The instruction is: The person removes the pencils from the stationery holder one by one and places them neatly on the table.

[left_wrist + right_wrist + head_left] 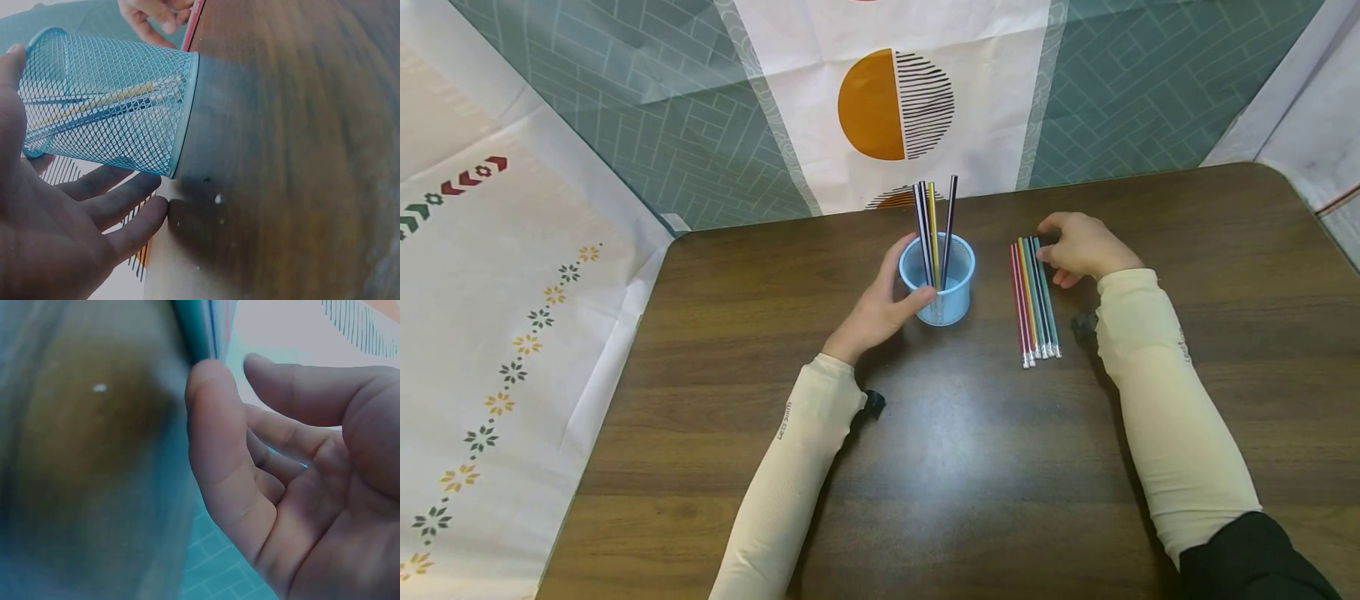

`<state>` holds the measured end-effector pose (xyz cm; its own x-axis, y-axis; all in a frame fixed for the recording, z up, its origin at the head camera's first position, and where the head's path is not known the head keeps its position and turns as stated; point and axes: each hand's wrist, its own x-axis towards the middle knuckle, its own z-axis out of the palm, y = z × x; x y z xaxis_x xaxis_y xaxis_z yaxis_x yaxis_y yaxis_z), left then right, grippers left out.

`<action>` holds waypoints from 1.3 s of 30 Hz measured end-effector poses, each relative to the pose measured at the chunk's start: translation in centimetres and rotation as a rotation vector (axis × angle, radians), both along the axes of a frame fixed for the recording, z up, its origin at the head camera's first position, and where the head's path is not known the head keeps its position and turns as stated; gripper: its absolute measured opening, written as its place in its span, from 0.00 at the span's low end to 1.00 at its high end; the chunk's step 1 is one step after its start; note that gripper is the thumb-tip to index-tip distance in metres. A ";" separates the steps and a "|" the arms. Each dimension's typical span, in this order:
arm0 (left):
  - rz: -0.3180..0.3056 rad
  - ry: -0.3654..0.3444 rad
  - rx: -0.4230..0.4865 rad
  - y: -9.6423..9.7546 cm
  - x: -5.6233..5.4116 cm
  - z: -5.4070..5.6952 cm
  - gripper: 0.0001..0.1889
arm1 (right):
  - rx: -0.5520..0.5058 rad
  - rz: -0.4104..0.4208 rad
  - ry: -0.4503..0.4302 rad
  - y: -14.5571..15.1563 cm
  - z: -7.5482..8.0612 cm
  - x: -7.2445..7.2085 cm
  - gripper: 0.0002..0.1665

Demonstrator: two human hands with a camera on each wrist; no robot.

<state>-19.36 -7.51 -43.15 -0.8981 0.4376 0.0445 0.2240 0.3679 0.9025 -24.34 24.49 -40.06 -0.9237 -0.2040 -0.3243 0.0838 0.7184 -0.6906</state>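
A light blue mesh pencil cup (953, 304) stands upright near the table's far edge, with several pencils (923, 225) leaning inside it, dark striped ones and a yellow one. My left hand (874, 315) holds the cup from its left, thumb on the near side and fingers around the far side; the left wrist view shows the fingers against the mesh (112, 81). To the right, a row of pencils (1032, 304) in red, yellow, blue and teal lies side by side, white erasers toward me. My right hand (1088, 247) is at their far ends, fingertips by the teal pencil, thumb and forefinger apart.
The brown wooden table (940, 483) has its far edge just beyond the cup. A patterned cloth (700, 108) hangs behind it, and a white cloth with flower motifs (572, 350) runs along the left side.
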 end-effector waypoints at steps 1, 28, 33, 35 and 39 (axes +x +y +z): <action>0.000 -0.001 0.001 0.0 0.0 0.0 0.46 | 0.001 -0.005 0.022 0.0 0.2 0.0 0.31; -0.038 -0.008 0.026 0.0 -0.3 0.1 0.43 | -0.308 -0.107 0.290 -11.1 2.6 2.7 0.26; -0.041 -0.007 0.036 0.0 -0.3 0.1 0.43 | -0.319 -0.116 0.289 -11.2 2.0 2.5 0.23; -0.037 0.004 0.038 0.0 -0.2 0.1 0.43 | -0.328 -0.114 0.298 -11.1 1.8 2.4 0.21; -0.031 0.025 0.039 0.0 -0.1 0.0 0.42 | -0.338 -0.112 0.331 -11.1 1.6 2.2 0.16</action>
<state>-19.46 -7.51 -43.13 -0.8825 0.4627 0.0846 0.2579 0.3255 0.9097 -22.09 13.35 -38.51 -0.9884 -0.1402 0.0582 -0.1158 0.4487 -0.8861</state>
